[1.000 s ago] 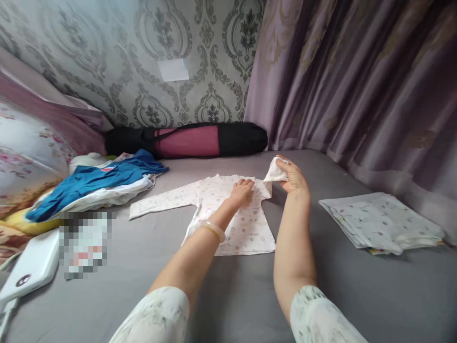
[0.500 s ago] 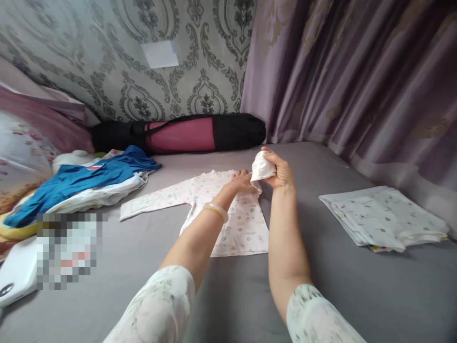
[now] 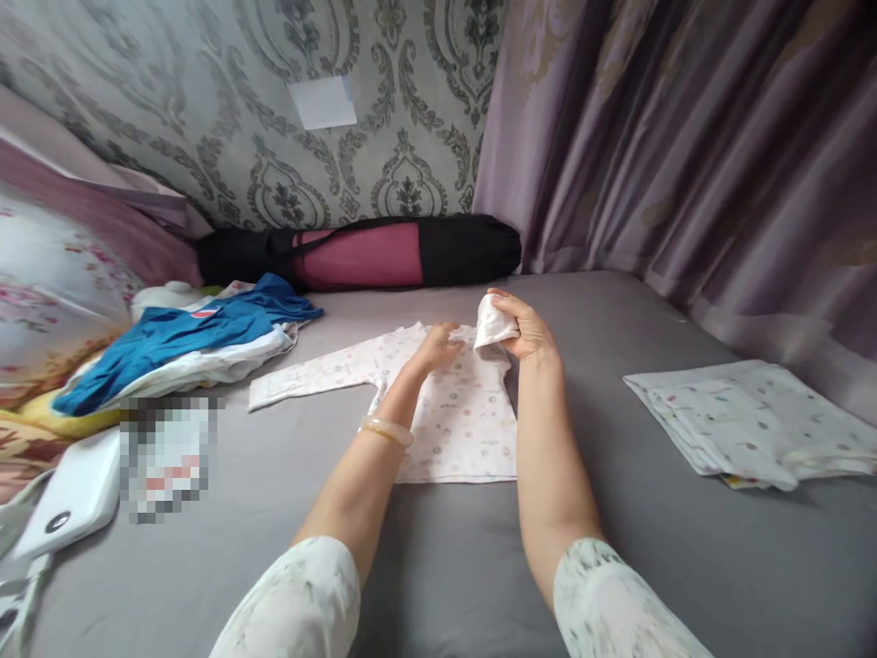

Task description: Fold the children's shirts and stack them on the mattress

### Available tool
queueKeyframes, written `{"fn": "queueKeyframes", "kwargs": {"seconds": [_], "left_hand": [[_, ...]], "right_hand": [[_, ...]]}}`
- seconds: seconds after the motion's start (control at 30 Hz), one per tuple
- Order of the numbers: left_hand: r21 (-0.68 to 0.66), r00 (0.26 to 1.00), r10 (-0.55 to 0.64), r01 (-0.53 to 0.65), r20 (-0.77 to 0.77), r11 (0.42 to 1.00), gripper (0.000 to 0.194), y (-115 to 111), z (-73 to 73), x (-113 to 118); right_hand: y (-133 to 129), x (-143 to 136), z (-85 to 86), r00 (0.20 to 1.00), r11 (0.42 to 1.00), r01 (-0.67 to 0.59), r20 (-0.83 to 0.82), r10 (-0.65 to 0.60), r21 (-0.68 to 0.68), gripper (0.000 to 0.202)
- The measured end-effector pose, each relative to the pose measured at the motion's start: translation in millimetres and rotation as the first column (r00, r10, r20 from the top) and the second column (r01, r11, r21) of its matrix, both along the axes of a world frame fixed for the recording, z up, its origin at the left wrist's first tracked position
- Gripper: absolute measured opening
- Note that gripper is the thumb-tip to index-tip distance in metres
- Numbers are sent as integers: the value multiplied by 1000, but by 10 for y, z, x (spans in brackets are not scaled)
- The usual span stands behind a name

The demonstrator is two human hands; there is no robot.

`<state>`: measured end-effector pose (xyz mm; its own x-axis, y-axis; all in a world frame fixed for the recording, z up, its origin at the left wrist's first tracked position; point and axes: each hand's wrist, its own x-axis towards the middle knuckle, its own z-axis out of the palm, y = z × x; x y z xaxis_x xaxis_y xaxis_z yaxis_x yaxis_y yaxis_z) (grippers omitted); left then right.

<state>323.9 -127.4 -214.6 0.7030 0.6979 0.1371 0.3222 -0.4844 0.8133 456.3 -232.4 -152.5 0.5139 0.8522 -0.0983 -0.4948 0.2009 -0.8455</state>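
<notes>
Holding the sleeve end of a small pale printed shirt, the right hand is clamped on the cloth, raised at the shirt's right shoulder. Left hand grips nothing, thumb and fingers apart, over the upper chest; can't tell if it touches the fabric. Hands near each other, not together.

Shirt lies flat mid-bed, collar away from the person, hem toward them. Other sleeve is stretched out straight to the left, not yet folded in. Step looks like turning the right-side sleeve inward over the body, partway done. Next move likely calls for laying that sleeve flat across the front, with the left hand pressing so the thin cloth doesn't bunch or drag.

Bed has a gray sheet. Right side: folded white printed cloth, well apart from the shirt. Left side: loose clothes with a blue garment on top, floral pillow behind, white device with a cable, pixelated item beside it, unreadable.

Back: long black-and-pink bag along the patterned wall, white paper above it. Purple curtain on the right.
</notes>
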Motion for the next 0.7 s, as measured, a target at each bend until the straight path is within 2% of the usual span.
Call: {"fn": "queueKeyframes", "kwargs": {"seconds": [0.07,0.17,0.27,0.33,0.4,0.53,0.7], "left_hand": [[-215,983,170,-152,69,965,28,15,18,-220],[-484,930,328,-213,164,848,23,15,30,-509],[-628,877,434,-223,204,746,20,15,6,-676],[-675,855,477,-232,201,700,20,22,-19,-719],[-694,850,490,-234,194,680,22,31,-38,-729],[-701,853,478,-209,211,682,36,38,-46,-729],[-703,847,447,-129,289,699,55,32,-38,-747]], "right_hand": [[59,-56,-1,1000,1000,4,-28,-5,-27,27],[178,-181,-15,999,996,29,-16,-31,-89,23],[305,-341,-51,998,984,53,26,-49,-168,21],[379,-452,-97,996,971,59,74,-43,-231,20],[441,-557,-160,991,959,57,132,-20,-278,19],[524,-748,-290,970,952,9,235,67,-305,15],[552,-926,-340,955,944,-139,210,208,-299,9]]}}
